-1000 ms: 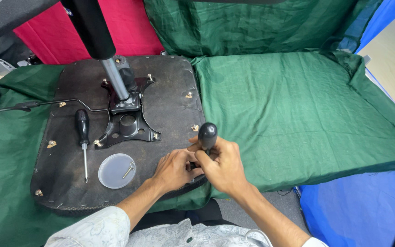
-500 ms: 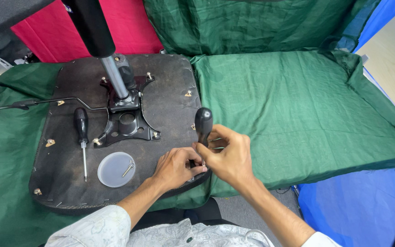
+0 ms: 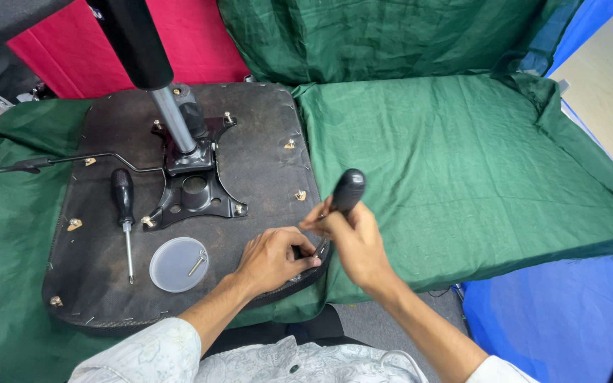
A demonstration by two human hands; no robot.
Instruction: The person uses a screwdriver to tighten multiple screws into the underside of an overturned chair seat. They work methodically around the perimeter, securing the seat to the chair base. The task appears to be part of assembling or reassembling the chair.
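The right hand (image 3: 355,241) grips a black-handled screwdriver (image 3: 345,195) — handle tilted up and away, tip down at the dark upturned chair-seat base (image 3: 264,152) edge — where the left hand (image 3: 274,257) pinches beside the tip.

Right hand (image 3: 352,237) closed in a fist grip, left hand (image 3: 272,257) pinching beside it.

Bare left hand (image 3: 272,257) and right hand (image 3: 355,241); pale, faintly patterned sleeves, possibly paisley.
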